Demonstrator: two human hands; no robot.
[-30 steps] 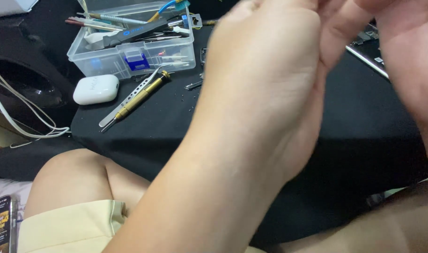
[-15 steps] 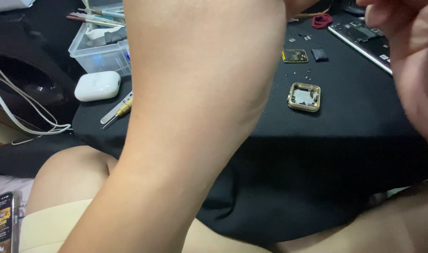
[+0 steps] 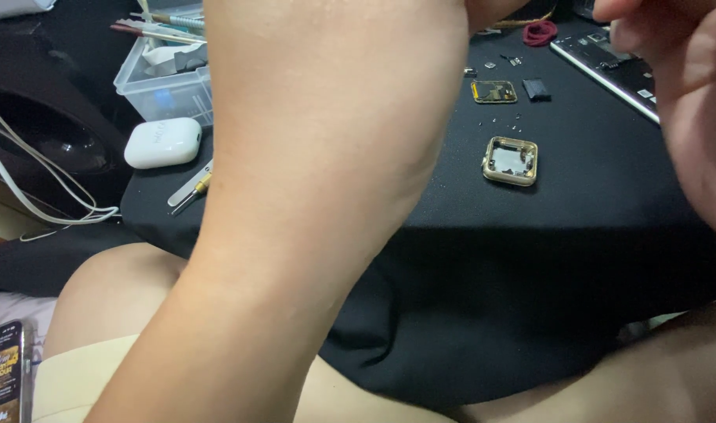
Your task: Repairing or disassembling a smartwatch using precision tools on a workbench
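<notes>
Gold watch case (image 3: 511, 160) sits on black cloth (image 3: 593, 235), well below and apart from both raised hands; looks light, stiff, slick-edged, fragile inside, so best pinched by outer side walls. Left hand (image 3: 350, 102) fills the view, fingers cut off at top, grip impossible to tell. Right hand (image 3: 687, 86) blurred, likewise unclear. Loose tiny screws (image 3: 503, 124) just beyond case, tool box (image 3: 166, 86) far left of left wrist. Soft cloth, cramped space

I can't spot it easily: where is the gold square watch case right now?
In the head view, the watch case lies on the black cloth, right of the raised left forearm, just below a smaller gold part and some tiny screws.
</notes>
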